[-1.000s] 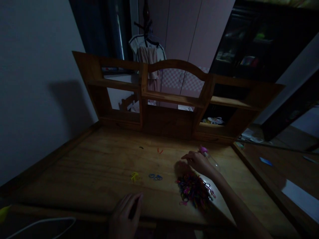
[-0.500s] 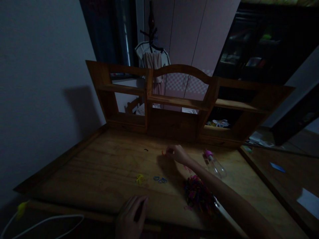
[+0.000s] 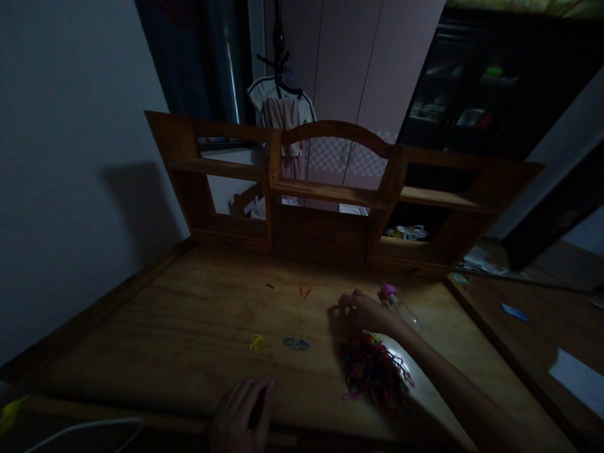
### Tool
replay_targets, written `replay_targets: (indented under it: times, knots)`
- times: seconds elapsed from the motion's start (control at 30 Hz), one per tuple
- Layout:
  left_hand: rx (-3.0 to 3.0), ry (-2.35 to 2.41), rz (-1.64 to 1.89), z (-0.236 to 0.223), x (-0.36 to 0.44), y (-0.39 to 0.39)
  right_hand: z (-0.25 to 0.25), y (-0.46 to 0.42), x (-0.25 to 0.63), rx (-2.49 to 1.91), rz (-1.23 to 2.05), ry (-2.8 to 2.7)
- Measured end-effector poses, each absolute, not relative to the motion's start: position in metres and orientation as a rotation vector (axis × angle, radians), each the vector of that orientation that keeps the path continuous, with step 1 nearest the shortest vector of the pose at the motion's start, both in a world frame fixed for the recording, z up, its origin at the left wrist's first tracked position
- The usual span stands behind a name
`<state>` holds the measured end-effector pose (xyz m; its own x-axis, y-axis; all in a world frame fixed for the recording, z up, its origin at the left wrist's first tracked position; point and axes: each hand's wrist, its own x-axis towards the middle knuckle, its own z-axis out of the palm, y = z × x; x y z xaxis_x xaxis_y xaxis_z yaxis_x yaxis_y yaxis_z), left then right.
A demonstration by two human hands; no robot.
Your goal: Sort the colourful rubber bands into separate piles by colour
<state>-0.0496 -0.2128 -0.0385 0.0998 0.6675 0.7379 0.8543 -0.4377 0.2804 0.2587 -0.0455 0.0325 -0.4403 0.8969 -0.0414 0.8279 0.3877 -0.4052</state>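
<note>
My right hand (image 3: 363, 312) is low over the wooden desk, its fingers loosely bent and somewhat apart, with nothing visible in them. Just beneath its wrist lies a tangled heap of multicoloured rubber bands (image 3: 375, 371). Near the desk's front edge rests my left hand (image 3: 243, 412), holding nothing, with a gap between thumb and fingers. Small groups of bands lie apart: yellow rubber bands (image 3: 256, 343), blue rubber bands (image 3: 296, 344), and orange-red rubber bands (image 3: 306, 292). One dark rubber band (image 3: 269, 286) lies alone farther back.
A clear bottle with a pink top (image 3: 389, 290) lies beyond my right forearm, partly hidden. The wooden shelf unit (image 3: 330, 193) closes off the desk's back, and a wall (image 3: 85, 189) stands at left. A white cable (image 3: 89, 425) runs along the front left.
My right hand has moved right and towards me from the orange-red bands, which now lie uncovered. It covers the spot where pink bands lay. My left hand stays in place; the view shifts slightly.
</note>
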Motion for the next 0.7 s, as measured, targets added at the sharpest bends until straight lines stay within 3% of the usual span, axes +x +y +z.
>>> replay_targets:
  times: [0.2,0.47,0.7]
  knots:
    - [-2.146,-1.531,-1.180,-0.040,-0.048,-0.214,0.019,-0.043,0.257,-1.545,0.619,-2.433]
    - [-2.144,-1.614,-1.184,-0.055,-0.051,-0.212,0.004,-0.011,0.261,-1.730,0.379,-2.191]
    - [-2.214,-1.612,-1.174,-0.055,-0.057,-0.213,0.022,-0.005,0.260,-1.634,0.291,-2.100]
